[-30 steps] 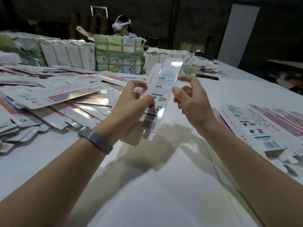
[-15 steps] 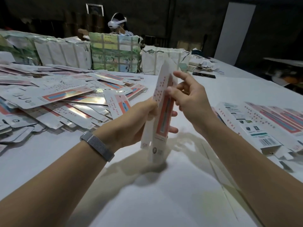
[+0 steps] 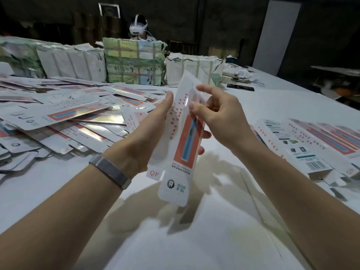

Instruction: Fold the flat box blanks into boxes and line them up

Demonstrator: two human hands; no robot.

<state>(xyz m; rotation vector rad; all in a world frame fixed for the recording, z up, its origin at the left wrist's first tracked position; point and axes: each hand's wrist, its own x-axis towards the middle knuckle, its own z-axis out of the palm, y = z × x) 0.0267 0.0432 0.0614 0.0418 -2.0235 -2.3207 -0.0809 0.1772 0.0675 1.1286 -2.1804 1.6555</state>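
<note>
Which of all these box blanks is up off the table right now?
Only the blank held between the left hand and right hand, standing nearly upright. The pile of blanks on the left and the boxes on the right lie on the table.

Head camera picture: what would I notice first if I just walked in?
Probably the long white box with an orange panel, held up in the middle by the left hand and right hand. Then the messy heap of blanks on the left, and finished boxes lined up on the right.
</note>
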